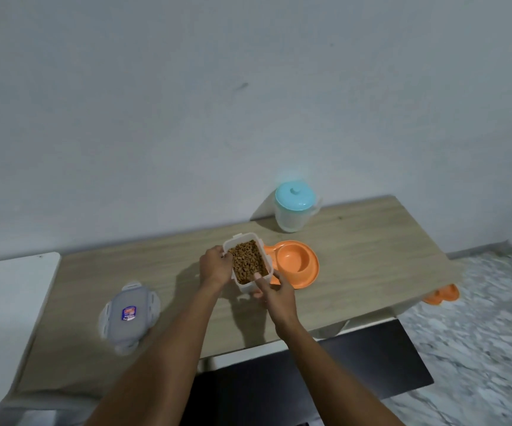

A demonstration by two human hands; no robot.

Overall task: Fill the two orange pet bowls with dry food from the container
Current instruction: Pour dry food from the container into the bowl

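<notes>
A clear rectangular container (pixel 242 285) full of brown dry food (pixel 248 261) is held above the wooden table (pixel 371 250). My left hand (pixel 216 267) grips its left side and my right hand (pixel 274 292) grips its near right corner, thumb over the rim. Behind it lies an orange double pet bowl (pixel 297 264). The bowl's right cup looks empty, and the container hides its left cup. A second orange bowl (pixel 442 293) lies on the floor past the table's right edge.
The container's grey lid (pixel 129 315) lies on the table at the left. A jug with a light blue lid (pixel 294 207) stands at the back by the wall. A white surface (pixel 6 290) adjoins the table's left side; a dark panel (pixel 310 382) lies below the front edge.
</notes>
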